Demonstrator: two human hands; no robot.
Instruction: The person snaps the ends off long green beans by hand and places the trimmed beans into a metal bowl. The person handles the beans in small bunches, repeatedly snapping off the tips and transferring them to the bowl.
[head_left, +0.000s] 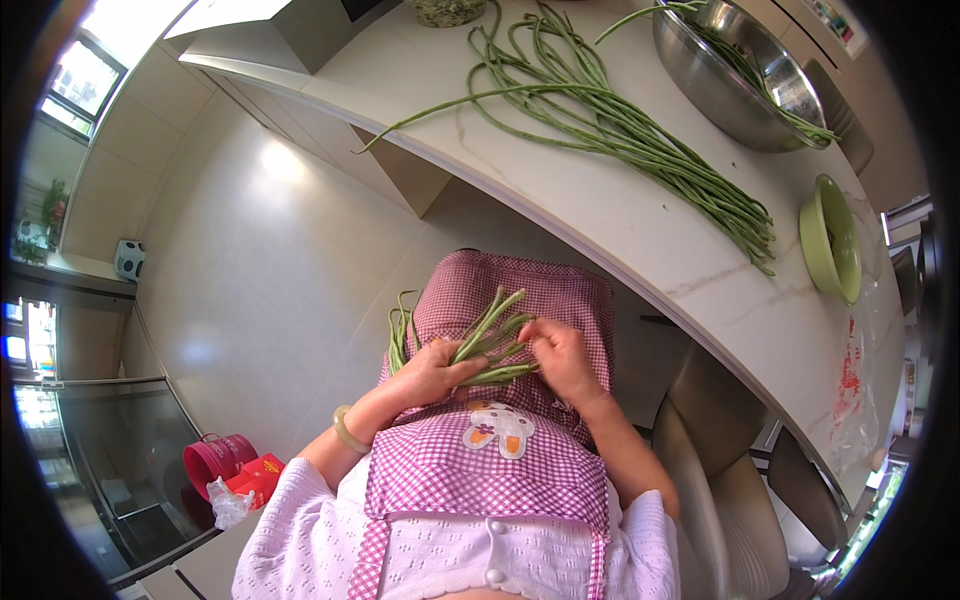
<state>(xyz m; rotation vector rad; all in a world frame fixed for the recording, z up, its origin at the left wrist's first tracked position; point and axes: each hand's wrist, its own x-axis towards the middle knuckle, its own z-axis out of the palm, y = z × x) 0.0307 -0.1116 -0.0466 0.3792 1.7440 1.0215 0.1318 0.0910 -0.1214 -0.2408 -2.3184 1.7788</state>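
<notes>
A bunch of long green beans (491, 330) is gripped in my left hand (435, 371), above my lap and the checked apron (517, 277). Some of its strands hang down at the left beside the apron. The fingertips of my right hand (559, 352) are pinched together at a bean end on the bunch's right side. A larger pile of long green beans (622, 127) lies on the marble-look counter (540, 172). More beans lie in a steel bowl (720, 82), some over its rim. A green bowl (825, 240) holds small dark bits that are hard to make out.
The counter edge curves across in front of me. A plastic bag with red print (851, 390) lies at its right end, and a container (446, 11) stands at the top. A chair (712, 465) is at my right. A pink bucket (217, 457) stands at lower left.
</notes>
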